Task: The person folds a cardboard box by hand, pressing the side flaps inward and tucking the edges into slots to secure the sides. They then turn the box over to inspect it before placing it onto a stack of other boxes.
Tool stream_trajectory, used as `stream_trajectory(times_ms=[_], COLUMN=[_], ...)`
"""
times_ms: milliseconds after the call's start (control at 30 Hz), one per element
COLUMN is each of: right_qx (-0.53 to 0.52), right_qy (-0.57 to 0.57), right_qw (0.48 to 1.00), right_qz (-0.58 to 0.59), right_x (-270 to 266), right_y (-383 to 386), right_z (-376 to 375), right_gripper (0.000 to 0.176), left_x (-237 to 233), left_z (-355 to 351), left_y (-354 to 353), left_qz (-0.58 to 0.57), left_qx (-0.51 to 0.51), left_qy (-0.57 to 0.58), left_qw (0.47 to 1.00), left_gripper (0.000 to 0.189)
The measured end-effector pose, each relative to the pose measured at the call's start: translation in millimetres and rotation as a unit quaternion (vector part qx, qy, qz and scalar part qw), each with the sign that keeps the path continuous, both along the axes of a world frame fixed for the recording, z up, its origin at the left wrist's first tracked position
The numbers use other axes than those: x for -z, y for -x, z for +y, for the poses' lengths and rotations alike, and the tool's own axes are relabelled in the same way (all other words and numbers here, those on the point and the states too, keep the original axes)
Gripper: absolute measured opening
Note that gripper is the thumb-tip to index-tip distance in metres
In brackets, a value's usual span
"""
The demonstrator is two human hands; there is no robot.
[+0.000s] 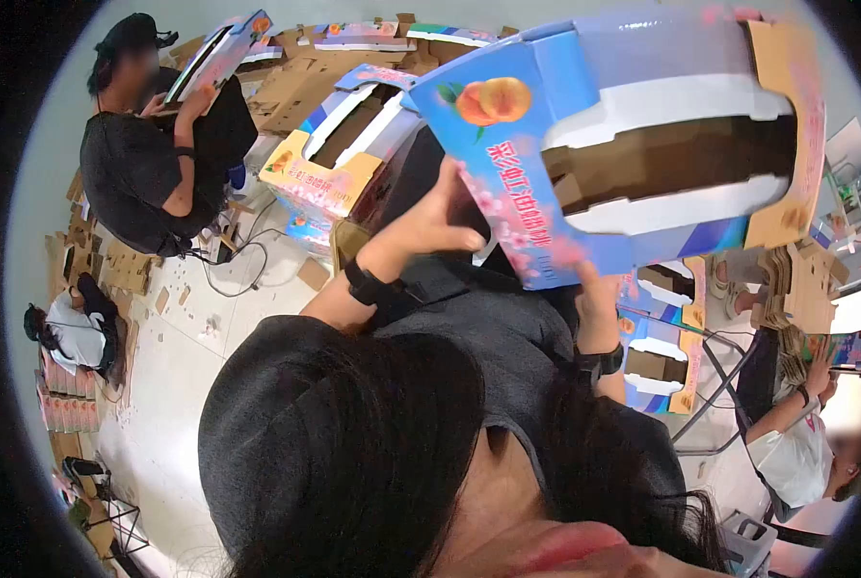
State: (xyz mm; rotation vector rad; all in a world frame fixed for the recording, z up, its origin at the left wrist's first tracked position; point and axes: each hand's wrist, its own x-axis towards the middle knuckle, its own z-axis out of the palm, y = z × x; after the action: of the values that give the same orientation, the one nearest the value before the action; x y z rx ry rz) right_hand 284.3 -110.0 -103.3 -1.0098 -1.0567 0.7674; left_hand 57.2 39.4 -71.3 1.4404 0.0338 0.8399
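A large blue and orange printed box (666, 58) with peach pictures hangs tilted at the upper right, its long oval opening showing a brown inside. My right hand (596, 294) grips the lower edge of this box near its corner. At the left side of the box is my left hand (432, 220), its thumb spread apart from the fingers; the fingertips are beside the box edge and partly hidden. Both wrists wear black bands.
Another printed box (334, 159) stands behind my left hand, and more boxes (657, 361) sit below the held one. Co-workers are at the upper left (136, 144), far left (74, 332) and right (787, 453). Flat cardboard (300, 91), cables and a metal frame surround the area.
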Motion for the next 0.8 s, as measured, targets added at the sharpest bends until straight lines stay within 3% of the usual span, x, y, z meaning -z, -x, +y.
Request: stream_trajectory(times_ms=[67,167,200,300,400,500,600,700,800], right_qx=[-0.018,0.028,0.024,0.179,0.2,0.377,0.494,0.334,0.184], right_qy=[0.013,0.064,0.123,0.073,0.025,-0.076,-0.172,-0.101,-0.042], right_qw=[0.999,0.992,0.986,0.975,0.979,0.922,0.788,0.766,0.744], right_qz=[-0.041,-0.107,-0.111,-0.105,0.014,-0.045,-0.324,-0.54,-0.641], right_x=[0,-8,-10,24,21,7,-22,-63,-89], right_y=[5,2,-1,-14,-24,-29,-28,-15,17], right_z=[1,4,1,6,0,-6,-16,-31,-23], right_gripper=[0.041,0.037,0.056,0.081,0.099,0.091,0.095,0.094,0.086], left_x=[2,0,6,8,6,18,10,15,15], left_z=[-9,-13,-10,-9,1,3,-3,-7,-6], left_y=[-3,-14,-16,-21,-22,-28,-29,-29,-30], left_qz=[0.071,0.075,0.057,0.027,0.033,0.022,0.015,0.015,0.023], left_qx=[-0.071,-0.089,-0.099,-0.138,-0.139,-0.141,-0.12,-0.119,-0.111], left_qy=[-0.024,0.054,0.011,-0.057,-0.062,-0.005,0.038,0.04,0.065], left_qw=[0.995,0.992,0.993,0.988,0.988,0.99,0.992,0.992,0.991], left_gripper=[0.126,0.123,0.122,0.121,0.118,0.116,0.115,0.114,0.112])
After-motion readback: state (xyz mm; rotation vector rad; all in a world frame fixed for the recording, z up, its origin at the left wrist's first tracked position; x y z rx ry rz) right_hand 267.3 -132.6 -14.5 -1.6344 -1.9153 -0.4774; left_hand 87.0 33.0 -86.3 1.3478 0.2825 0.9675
